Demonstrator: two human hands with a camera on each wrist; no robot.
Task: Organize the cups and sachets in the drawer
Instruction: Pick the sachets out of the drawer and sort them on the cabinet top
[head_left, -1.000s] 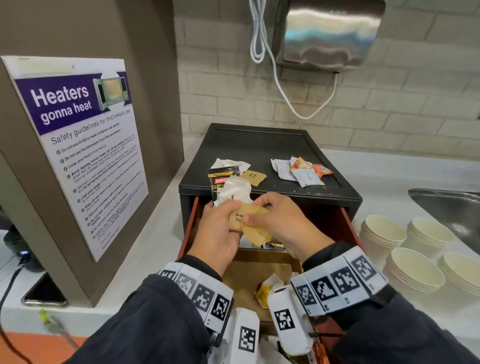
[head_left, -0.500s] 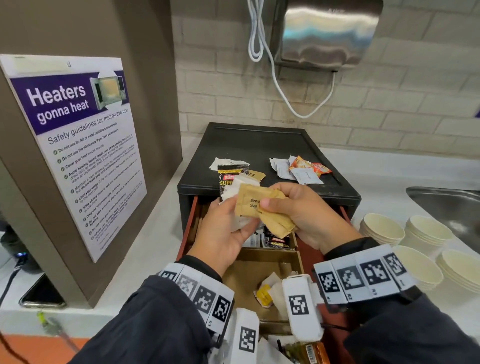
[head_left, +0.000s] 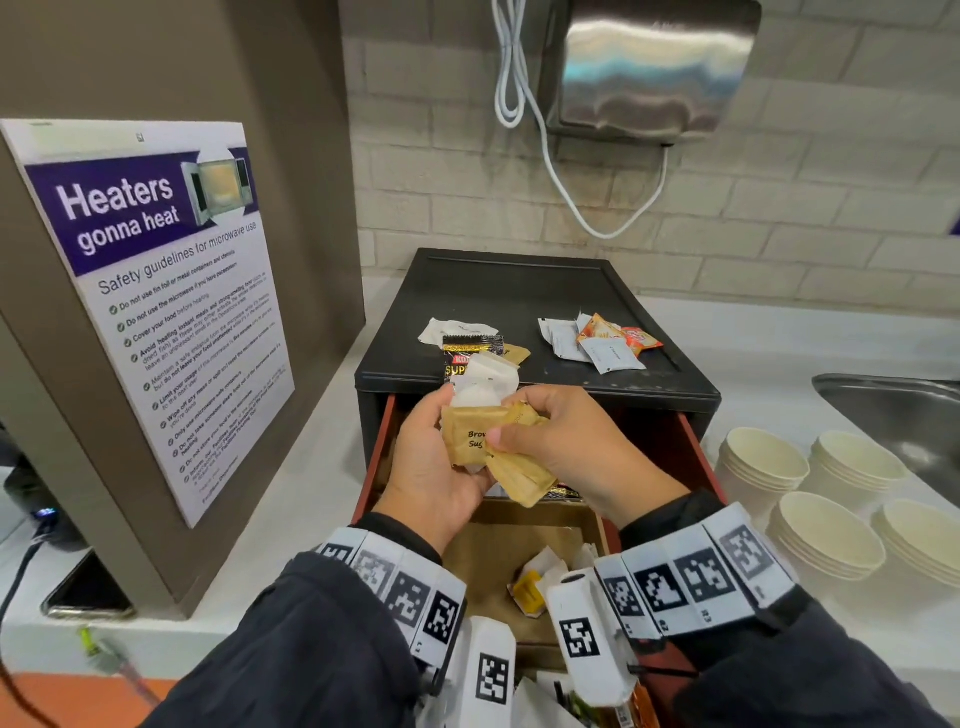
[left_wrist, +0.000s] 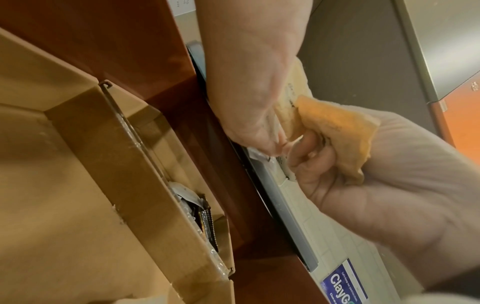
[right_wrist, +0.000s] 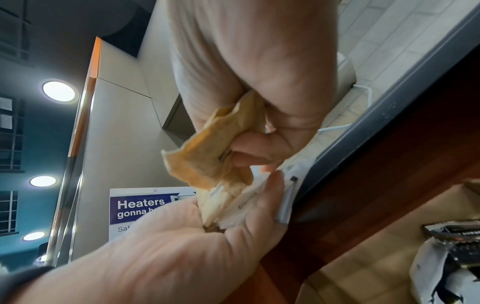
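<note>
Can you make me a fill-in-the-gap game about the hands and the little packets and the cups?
1. Both hands, the left hand and right hand, hold brown paper sugar sachets above the open ____.
2. The stacked cream paper cups stand on the counter to the ____ of the black drawer cabinet.
3. The purple and white poster reads "____ gonna heat".

Missing words: drawer; right; Heaters

Sachets lie on the drawer unit, cups to its right.
</note>
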